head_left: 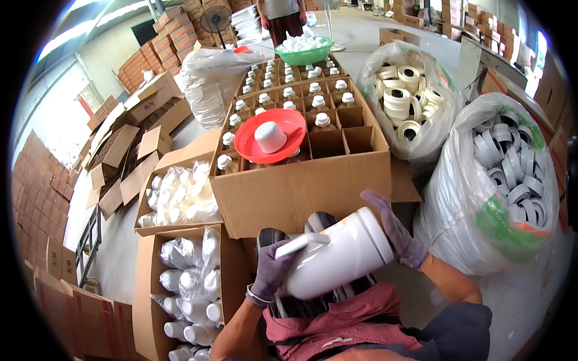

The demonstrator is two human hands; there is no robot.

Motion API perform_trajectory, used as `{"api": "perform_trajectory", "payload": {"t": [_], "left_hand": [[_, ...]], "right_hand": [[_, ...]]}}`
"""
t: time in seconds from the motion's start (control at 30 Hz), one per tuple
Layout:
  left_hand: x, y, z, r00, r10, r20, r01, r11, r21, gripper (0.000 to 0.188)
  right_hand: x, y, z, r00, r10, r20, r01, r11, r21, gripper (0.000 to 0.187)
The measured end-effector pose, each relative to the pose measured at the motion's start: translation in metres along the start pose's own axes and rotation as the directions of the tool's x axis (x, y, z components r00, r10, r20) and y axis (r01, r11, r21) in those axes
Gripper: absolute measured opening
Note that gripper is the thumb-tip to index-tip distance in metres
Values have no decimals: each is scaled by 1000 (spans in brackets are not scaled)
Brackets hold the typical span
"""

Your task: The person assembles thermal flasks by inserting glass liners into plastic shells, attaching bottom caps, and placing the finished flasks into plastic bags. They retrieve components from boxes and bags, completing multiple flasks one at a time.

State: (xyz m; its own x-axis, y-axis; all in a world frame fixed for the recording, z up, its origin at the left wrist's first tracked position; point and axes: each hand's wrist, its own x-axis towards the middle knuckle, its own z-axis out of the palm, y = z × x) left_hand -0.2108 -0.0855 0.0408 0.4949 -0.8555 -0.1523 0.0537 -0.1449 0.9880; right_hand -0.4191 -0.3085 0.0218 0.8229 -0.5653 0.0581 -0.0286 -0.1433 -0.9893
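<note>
Both hands clamp a white bottle (340, 253) lying tilted, its long axis running lower-left to upper-right: left hand (272, 271) at the lower end, right hand (394, 231) at the upper.

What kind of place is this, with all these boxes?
Probably a packing warehouse or small factory: stacked cartons line the walls, a divided box holds capped bottles, and big bags of tape rolls stand nearby.

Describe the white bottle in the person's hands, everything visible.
The white bottle is a large, smooth, glossy plastic-looking cylinder, tilted on its side above the person's lap. The gloved right hand cups its flat upper end; the gloved left hand grips the lower end, where a flat white strip lies across it. No cap is visible.
</note>
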Motion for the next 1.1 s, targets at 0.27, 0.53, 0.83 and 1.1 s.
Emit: {"api": "perform_trajectory", "payload": {"t": [0.27, 0.53, 0.83, 1.1], "left_hand": [[15, 19, 16, 552, 753, 359, -787, 330, 521, 23], [8, 5, 5, 812, 583, -14, -539, 759, 365, 31], [17, 5, -9, 985, 85, -153, -84, 996, 13, 33], [12, -1, -19, 917, 310, -250, -304, 950, 65, 30]], "right_hand": [[20, 47, -30, 942, 166, 292, -313, 746, 588, 69], [40, -27, 3, 990, -40, 135, -9, 940, 342, 54], [47, -68, -7, 835, -437, 334, 433, 897, 90, 63], [59, -52, 6, 963, -135, 235, 145, 989, -26, 82]]}}
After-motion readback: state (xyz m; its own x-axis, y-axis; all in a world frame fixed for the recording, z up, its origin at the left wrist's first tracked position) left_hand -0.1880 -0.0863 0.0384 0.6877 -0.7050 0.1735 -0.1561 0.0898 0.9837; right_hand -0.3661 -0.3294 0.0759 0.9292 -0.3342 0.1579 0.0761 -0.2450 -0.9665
